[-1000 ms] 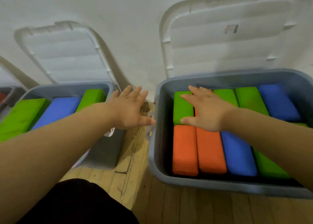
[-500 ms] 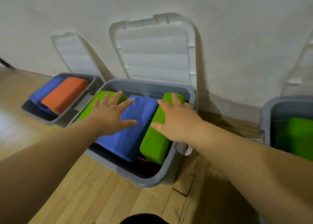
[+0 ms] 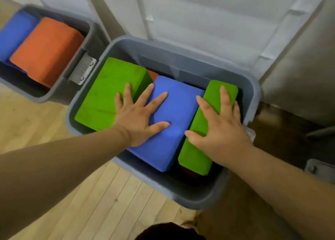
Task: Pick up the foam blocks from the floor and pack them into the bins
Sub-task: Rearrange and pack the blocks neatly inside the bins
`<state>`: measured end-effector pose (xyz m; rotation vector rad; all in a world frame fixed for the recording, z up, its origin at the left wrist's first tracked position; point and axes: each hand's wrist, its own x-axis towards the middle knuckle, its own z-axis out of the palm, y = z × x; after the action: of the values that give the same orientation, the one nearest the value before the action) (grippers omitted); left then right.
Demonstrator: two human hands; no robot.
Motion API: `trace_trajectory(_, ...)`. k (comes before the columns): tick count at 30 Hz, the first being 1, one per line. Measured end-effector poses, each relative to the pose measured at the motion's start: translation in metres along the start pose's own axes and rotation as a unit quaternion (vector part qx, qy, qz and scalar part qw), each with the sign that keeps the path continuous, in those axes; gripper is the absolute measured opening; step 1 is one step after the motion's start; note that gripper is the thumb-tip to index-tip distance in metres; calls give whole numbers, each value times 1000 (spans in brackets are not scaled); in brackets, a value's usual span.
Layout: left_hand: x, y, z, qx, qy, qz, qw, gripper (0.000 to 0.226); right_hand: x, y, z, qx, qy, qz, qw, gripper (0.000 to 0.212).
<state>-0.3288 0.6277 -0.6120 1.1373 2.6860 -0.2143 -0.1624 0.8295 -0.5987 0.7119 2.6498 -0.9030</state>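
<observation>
Blue and green foam under two flat, spread hands in a grey bin [image 3: 181,198].

Left hand [image 3: 137,120] lies open, its fingers wide. Under its thumb and forefinger is the blue block [image 3: 177,109], and under its outer fingers the broad green block [image 3: 103,98]. Right hand [image 3: 219,129] is open too, pressing the narrow green block [image 3: 196,156], which stands on its edge just thumb-side of that palm, beside the blue one. All three blocks run lengthwise from the wrists out past the fingertips, slightly tilted. Beyond the left hand's little finger, a second bin [image 3: 59,87] holds an orange block [image 3: 47,49].
</observation>
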Motion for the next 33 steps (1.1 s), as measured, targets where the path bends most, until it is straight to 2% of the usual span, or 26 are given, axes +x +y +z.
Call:
trace_trajectory(3,-2,4,-11,-3,-39,2,999,91,-2,-17,-9,21,-62,92,994,91)
trace_trajectory(7,2,-3,-12,-18,-55,17,998,92,-4,-38,0,-5,9,130,992,78)
trace_trajectory(11,2,-7,2,-53,-44,48,996,90,-6,-29,15,-16,81,119,989,77)
trace_trajectory(21,-1,-7,10,-100,-4,71,992,89,-8,-29,16,-28,115,126,985,68)
trace_trajectory(25,1,-4,10,-88,14,61,994,87,-9,-26,18,-17,158,131,979,78)
trace_trajectory(29,-2,-5,1,-52,-21,45,997,89,-15,-43,33,25,221,210,952,84)
trace_trajectory(31,-1,-1,-4,-47,-23,42,998,90,-22,-51,42,70,252,272,926,84)
trace_trajectory(33,-1,0,-2,-52,-26,40,998,90,-33,-54,54,112,306,288,900,87)
